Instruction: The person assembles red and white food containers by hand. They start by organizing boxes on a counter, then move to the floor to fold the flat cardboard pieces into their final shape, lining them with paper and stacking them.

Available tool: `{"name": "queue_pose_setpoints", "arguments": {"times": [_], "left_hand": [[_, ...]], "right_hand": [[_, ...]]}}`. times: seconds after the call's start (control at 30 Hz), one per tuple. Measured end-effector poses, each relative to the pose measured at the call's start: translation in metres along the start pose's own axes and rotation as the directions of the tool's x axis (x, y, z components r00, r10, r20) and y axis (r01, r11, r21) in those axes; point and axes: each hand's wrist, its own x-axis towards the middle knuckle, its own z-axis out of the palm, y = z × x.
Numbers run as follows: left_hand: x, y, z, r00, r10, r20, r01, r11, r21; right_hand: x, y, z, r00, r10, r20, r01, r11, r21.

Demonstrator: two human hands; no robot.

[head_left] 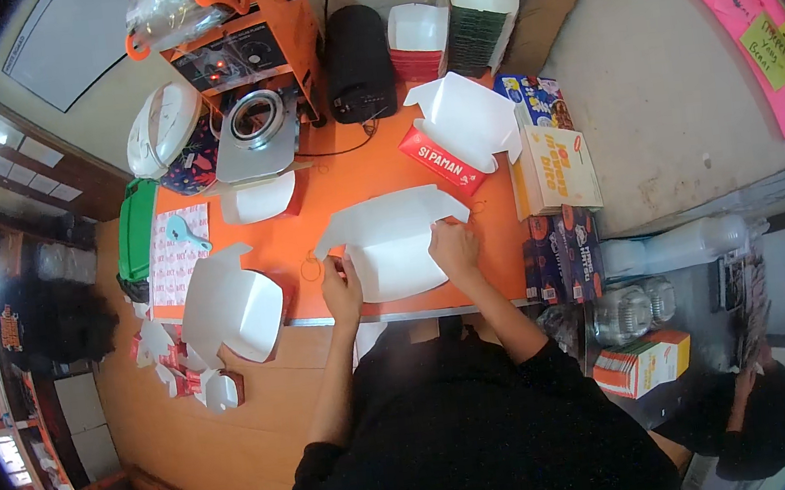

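An open paper food box (393, 250), white inside with its lid flap raised at the far side, lies at the front edge of the orange table (359, 166). My left hand (342, 291) pinches its left end, and my right hand (455, 251) grips the right end with fingers curled. A thin rubber band (311, 270) lies beside my left hand. Farther right stands another open box (446, 159), red outside and white inside. A large open white box (236, 301) sits at the table's left front corner, and a smaller one (262, 200) lies behind it.
An orange cup-sealing machine (236, 60) and a black speaker-like device (358, 60) stand at the back. Nested boxes (482, 27) rise against the wall. Flat cartons (556, 173) line the right edge. A light-blue tool (186, 232) rests on patterned paper. Another person (765, 415) is at lower right.
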Motion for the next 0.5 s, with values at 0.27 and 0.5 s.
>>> {"name": "queue_pose_setpoints", "arguments": {"times": [0.27,0.5], "left_hand": [[-0.007,-0.019,0.001,0.987,-0.158,-0.020,0.149,0.962,-0.228],[-0.024,0.023,-0.025,0.971,0.209,0.119,-0.231,0.950,0.212]], "right_hand": [[0.007,0.083,-0.048,0.985,0.138,0.104,-0.172,0.850,0.498],[0.136,0.100,-0.049,0.933,0.358,0.034,-0.305,0.736,0.605]]}}
